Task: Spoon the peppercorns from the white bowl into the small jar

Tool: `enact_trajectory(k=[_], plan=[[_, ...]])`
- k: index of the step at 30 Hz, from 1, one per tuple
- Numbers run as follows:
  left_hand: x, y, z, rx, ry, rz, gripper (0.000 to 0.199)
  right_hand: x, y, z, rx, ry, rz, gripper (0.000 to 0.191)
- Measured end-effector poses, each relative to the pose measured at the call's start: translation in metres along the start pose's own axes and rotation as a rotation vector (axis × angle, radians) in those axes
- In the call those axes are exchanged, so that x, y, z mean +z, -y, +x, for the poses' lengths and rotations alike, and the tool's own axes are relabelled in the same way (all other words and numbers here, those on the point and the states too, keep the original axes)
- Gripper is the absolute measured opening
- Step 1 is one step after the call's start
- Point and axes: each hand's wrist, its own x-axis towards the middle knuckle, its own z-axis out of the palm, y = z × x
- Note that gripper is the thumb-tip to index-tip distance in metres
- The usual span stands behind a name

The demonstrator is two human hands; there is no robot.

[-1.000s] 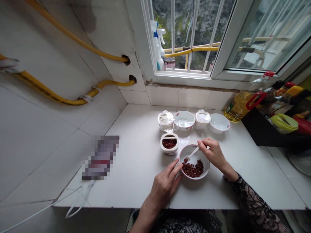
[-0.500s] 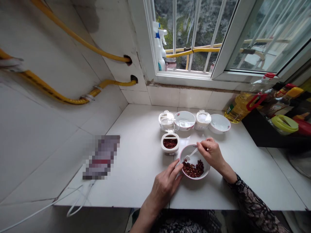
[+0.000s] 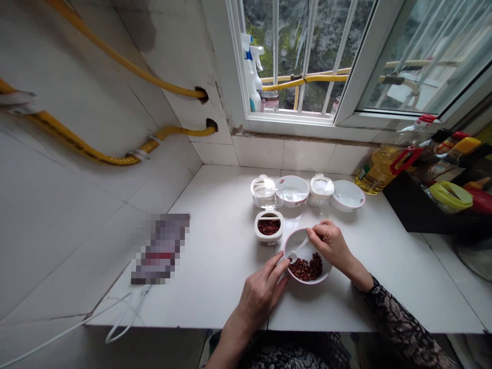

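Cable [image 3: 115, 334], white, and a pixelated object [image 3: 159, 251] lie well apart, to the left of my left grip [image 3: 259, 289]. That grip is part-open, its fingers spread at the near-left rim of a white bowl [image 3: 298, 237] and its thumb low by the outer wall. I judge that light, even pressure there is enough to brace the bowl; a hard push on one side could slide or tip it. Just beyond these fingers, near the bowl, is an open jar [image 3: 269, 230] of dark red pieces, so I would give it room when shifting the left wrist.

Inside the bowl, between my two grips, dried red pieces [image 3: 307, 270] lie heaped toward the near side. A small white spoon [image 3: 302, 247] slants down left from my right grip [image 3: 333, 246], its head at the heap's left edge by the wall. The right grip is narrow, pinching the handle's upper end, and a hold so far up calls for small, slow wrist turns. I would slide the head low under the pieces, then level it before any lift, as loose bits could spill over the rim. Beyond my right grip, a lidded jar [image 3: 321, 190] and a second bowl [image 3: 348, 196] sit apart on the counter [image 3: 384, 256]
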Motion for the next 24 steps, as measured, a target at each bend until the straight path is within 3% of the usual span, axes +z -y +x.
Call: enact_trajectory(k=[7, 11, 24], plan=[[0.0025, 0.0002, -0.0009, 0.003, -0.01, 0.008, 0.031, -0.0012, 0.0012, 0.0004, -0.067, -0.025, -0.099, 0.043], [0.0022, -0.0001, 0.0, 0.003, -0.013, 0.008, 0.03, -0.0002, 0.0037, 0.0003, -0.088, 0.058, -0.064, 0.043], [0.0013, -0.0003, -0.0001, 0.002, -0.017, 0.01, 0.031, -0.0088, -0.0001, -0.0004, 0.212, 0.047, 0.09, 0.052]])
